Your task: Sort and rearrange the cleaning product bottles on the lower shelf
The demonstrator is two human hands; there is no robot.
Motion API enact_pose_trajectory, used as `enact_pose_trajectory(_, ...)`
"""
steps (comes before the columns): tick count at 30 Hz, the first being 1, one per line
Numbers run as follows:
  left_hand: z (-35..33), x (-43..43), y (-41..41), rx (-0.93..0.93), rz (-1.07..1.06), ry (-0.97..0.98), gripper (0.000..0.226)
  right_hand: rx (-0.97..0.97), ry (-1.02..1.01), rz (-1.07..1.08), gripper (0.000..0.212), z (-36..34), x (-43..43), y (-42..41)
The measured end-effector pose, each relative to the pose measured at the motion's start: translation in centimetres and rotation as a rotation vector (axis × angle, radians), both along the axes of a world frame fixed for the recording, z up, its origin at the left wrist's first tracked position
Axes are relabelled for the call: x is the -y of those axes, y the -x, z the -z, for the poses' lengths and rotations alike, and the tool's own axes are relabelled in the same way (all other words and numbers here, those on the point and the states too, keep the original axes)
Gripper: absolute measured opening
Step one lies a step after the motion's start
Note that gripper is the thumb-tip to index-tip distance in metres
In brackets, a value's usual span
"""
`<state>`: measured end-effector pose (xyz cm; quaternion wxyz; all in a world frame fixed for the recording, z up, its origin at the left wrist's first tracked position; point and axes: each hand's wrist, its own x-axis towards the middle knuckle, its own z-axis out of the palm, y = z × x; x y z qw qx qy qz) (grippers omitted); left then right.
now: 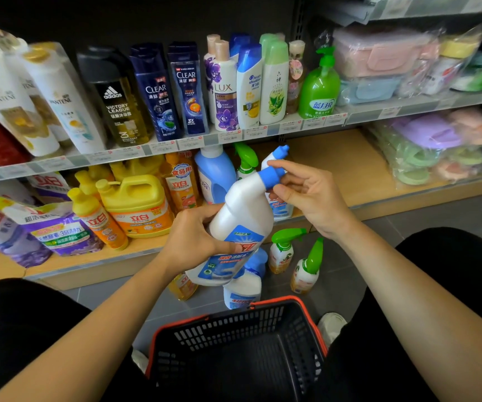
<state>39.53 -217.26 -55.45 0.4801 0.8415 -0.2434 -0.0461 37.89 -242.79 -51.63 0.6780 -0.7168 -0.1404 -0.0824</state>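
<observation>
With my left hand (202, 239) gripping the white plastic bent-neck bottle (242, 210) at frame centre and my right hand (309, 198) loose-fingered at its blue cap (268, 177), a slip could topple the green-trigger spray bottles (281, 250) below.

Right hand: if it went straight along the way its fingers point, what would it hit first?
The blue cap of the bottle that the left hand grips. The right hand points left at it, thumb and forefinger on either side, and may already touch it. A second bottle stands behind; depth unclear.
</observation>
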Motion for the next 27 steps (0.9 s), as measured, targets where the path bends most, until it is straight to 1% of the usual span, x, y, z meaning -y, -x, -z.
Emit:
enact_pose_trajectory(3, 0.1, 0.1, 0.0, -0.072, -0.089, 0.084, 0.057, -0.041, 0.015, 0.055, 0.051, 0.5, 0.2, -0.3)
enact_pose_trajectory(6, -0.1, -0.2, -0.2, -0.193, -0.197, 0.255, 0.057, -0.200, 0.052, 0.073, 0.053, 1.5, 0.1, -0.6)
enact_pose_trajectory(8, -0.6, -0.4, -0.3, -0.269, -0.227, 0.425, 0.055, -0.337, 0.120, 0.001, 0.058, 2.2, -0.3, -0.5)
enact_pose_trajectory(9, -0.8, -0.5, -0.4, -0.304, -0.233, 0.507, 0.055, -0.393, 0.142, -0.068, 0.061, 2.7, -0.6, -0.3)
enact_pose_trajectory(11, -1.2, -0.6, -0.4, -0.355, -0.233, 0.633, 0.057, -0.468, 0.144, -0.235, 0.057, 3.7, -1.8, 0.1)
enact_pose_trajectory(13, -1.3, -0.7, -0.4, -0.397, -0.219, 0.721, 0.059, -0.495, 0.116, -0.302, 0.060, 4.7, -3.0, 0.2)
enact_pose_trajectory(15, -1.4, -0.9, -0.4, -0.417, -0.202, 0.775, 0.059, -0.463, 0.015, -0.259, 0.064, 5.2, -3.8, 0.3)
enact_pose_trajectory(16, -1.4, -1.0, -0.5, -0.417, -0.194, 0.780, 0.058, -0.428, -0.024, -0.231, 0.061, 5.2, -4.0, 0.4)
enact_pose_trajectory(18, -1.7, -1.2, -0.5, -0.398, -0.201, 0.711, 0.054, -0.356, -0.039, -0.175, 0.056, 4.8, -3.9, 0.5)
enact_pose_trajectory(19, -1.9, -1.3, -0.5, -0.378, -0.230, 0.623, 0.051, -0.322, -0.019, -0.131, 0.054, 4.5, -3.8, 0.6)
enact_pose_trajectory(22, -2.1, -1.6, -0.3, -0.294, -0.380, 0.277, 0.045, -0.236, 0.086, 0.036, 0.055, 3.6, -3.0, 0.4)
enact_pose_trajectory(23, -2.0, -1.6, -0.1, -0.223, -0.441, 0.172, 0.041, -0.220, 0.120, 0.082, 0.056, 3.2, -2.6, 0.2)
enact_pose_trajectory(25, -1.6, -1.7, 0.2, 0.038, -0.532, 0.000, 0.037, -0.193, 0.207, 0.137, 0.058, 2.8, -2.0, 0.0)
enact_pose_trajectory(27, -1.6, -1.5, 0.3, 0.331, -0.494, -0.076, 0.030, -0.164, 0.299, 0.143, 0.058, 2.6, -1.8, 0.0)
